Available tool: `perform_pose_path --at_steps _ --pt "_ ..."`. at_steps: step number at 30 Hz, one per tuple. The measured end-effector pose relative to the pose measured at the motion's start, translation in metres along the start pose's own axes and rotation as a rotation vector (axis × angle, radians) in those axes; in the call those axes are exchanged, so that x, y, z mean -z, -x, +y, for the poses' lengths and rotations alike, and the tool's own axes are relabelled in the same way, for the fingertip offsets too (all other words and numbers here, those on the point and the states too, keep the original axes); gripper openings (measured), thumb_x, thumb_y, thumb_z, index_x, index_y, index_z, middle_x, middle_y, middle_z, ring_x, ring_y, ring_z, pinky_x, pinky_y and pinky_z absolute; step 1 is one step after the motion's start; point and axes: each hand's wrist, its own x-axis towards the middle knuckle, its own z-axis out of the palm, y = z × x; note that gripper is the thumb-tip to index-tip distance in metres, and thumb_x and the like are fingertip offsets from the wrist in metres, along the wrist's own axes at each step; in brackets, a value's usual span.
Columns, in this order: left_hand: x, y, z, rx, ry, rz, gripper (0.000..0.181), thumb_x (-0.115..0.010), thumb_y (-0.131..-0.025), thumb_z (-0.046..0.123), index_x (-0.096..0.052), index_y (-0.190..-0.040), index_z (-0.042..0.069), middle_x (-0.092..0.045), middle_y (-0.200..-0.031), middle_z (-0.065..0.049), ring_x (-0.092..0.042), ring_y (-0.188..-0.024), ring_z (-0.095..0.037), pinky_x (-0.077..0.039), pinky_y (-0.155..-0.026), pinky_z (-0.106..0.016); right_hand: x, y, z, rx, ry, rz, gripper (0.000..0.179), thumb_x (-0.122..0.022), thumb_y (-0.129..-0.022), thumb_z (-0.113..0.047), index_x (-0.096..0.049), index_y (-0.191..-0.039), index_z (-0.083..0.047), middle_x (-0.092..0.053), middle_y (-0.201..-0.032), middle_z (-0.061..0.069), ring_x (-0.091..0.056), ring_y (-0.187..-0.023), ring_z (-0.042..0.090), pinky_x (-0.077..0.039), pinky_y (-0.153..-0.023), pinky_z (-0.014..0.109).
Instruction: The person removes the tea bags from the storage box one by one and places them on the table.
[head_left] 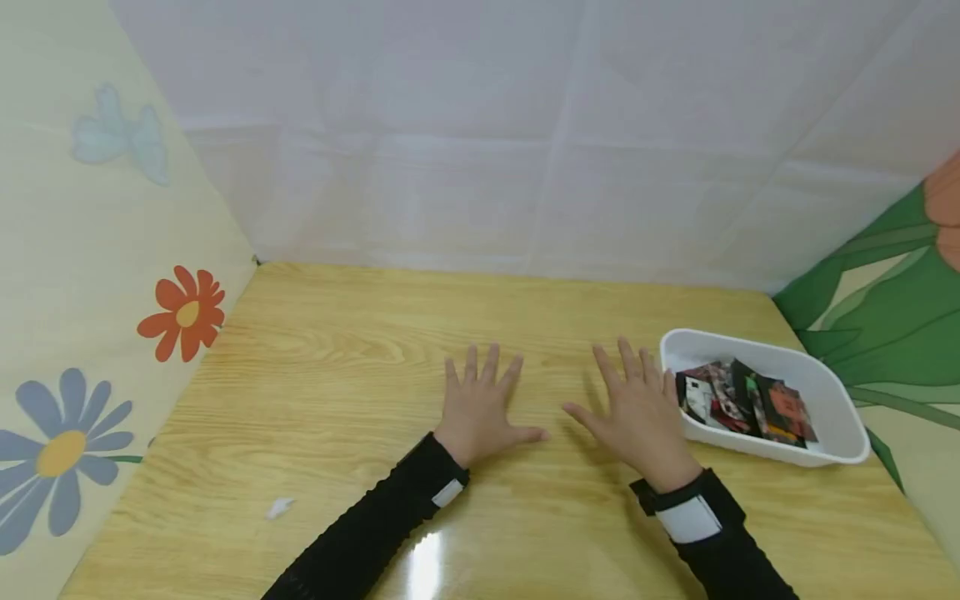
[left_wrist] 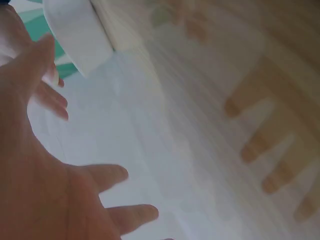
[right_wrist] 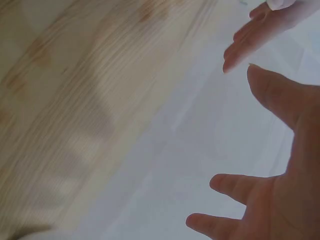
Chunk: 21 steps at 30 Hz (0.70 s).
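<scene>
Left hand [head_left: 476, 421], right hand [head_left: 642, 423] over worktop [head_left: 337, 367], lower-middle frame; fingers [head_left: 490, 367] spread, nothing held. Right should clear white tray [head_left: 836, 408], frame right, avoiding nudges.

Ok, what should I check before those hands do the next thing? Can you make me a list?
1. Left hand free: ok, fingers spread, holding nothing.
2. Right hand free: ok, also holding nothing.
3. White bin upright on the table: ok.
4. Printed pieces inside the bin: ok, those in view are.
5. Table free of scraps: not ok, a small white scrap lies there.
6. Right hand clear of the bin: cannot tell, they overlap in the head view.
</scene>
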Motion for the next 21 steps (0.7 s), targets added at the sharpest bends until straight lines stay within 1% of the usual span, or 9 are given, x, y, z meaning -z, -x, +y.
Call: perform_pose_path --at_steps 4,7,11,14,17,21 --pt "-0.003 -0.007 0.019 -0.008 0.015 -0.023 0.11 -0.031 -0.071 0.092 -0.016 -0.157 0.025 -0.013 -0.16 -0.011 -0.014 -0.146 -0.04 -0.013 -0.109 -0.061 0.007 0.01 0.017 -0.041 -0.035 0.05 0.092 -0.052 -0.084 -0.069 -0.032 -0.151 -0.008 -0.021 -0.154 0.028 -0.018 -0.138 0.055 -0.011 -0.102 0.071" --pt "-0.004 -0.01 0.035 -0.027 0.026 -0.039 0.101 -0.032 -0.077 0.086 -0.019 -0.156 0.024 -0.018 -0.159 -0.011 -0.019 -0.145 -0.038 -0.015 -0.11 -0.059 0.013 0.017 0.034 -0.075 -0.056 0.08 0.09 -0.052 -0.087 -0.064 -0.031 -0.151 -0.006 -0.022 -0.152 0.031 -0.02 -0.136 0.057 -0.012 -0.101 0.071" --pt "-0.003 -0.011 0.059 -0.083 0.034 -0.048 0.087 -0.035 -0.086 0.075 -0.024 -0.155 0.024 -0.024 -0.158 -0.009 -0.026 -0.144 -0.034 -0.017 -0.11 -0.057 0.02 0.027 0.062 -0.129 -0.071 0.086 0.087 -0.052 -0.09 -0.06 -0.03 -0.151 -0.002 -0.023 -0.15 0.034 -0.021 -0.133 0.059 -0.014 -0.099 0.071" --pt "-0.003 -0.011 0.075 -0.133 0.041 -0.052 0.081 -0.035 -0.089 0.071 -0.026 -0.155 0.025 -0.027 -0.157 -0.007 -0.029 -0.143 -0.031 -0.02 -0.11 -0.056 0.023 0.035 0.082 -0.157 -0.076 0.094 0.086 -0.054 -0.09 -0.057 -0.03 -0.149 0.001 -0.024 -0.148 0.036 -0.022 -0.131 0.06 -0.015 -0.098 0.071" --pt "-0.004 -0.013 0.085 -0.172 0.075 -0.057 0.078 -0.035 -0.09 0.069 -0.026 -0.154 0.025 -0.028 -0.156 -0.006 -0.029 -0.143 -0.031 -0.021 -0.11 -0.054 0.023 0.043 0.096 -0.169 -0.07 0.113 0.084 -0.055 -0.09 -0.055 -0.033 -0.148 0.001 -0.026 -0.146 0.038 -0.024 -0.129 0.062 -0.016 -0.097 0.072" --pt "-0.002 -0.017 0.093 -0.205 0.13 -0.049 0.076 -0.036 -0.092 0.066 -0.027 -0.154 0.023 -0.03 -0.156 -0.006 -0.031 -0.142 -0.031 -0.021 -0.111 -0.052 0.023 0.05 0.109 -0.187 -0.074 0.118 0.08 -0.053 -0.092 -0.053 -0.035 -0.146 0.003 -0.027 -0.144 0.04 -0.025 -0.128 0.062 -0.015 -0.1 0.07"
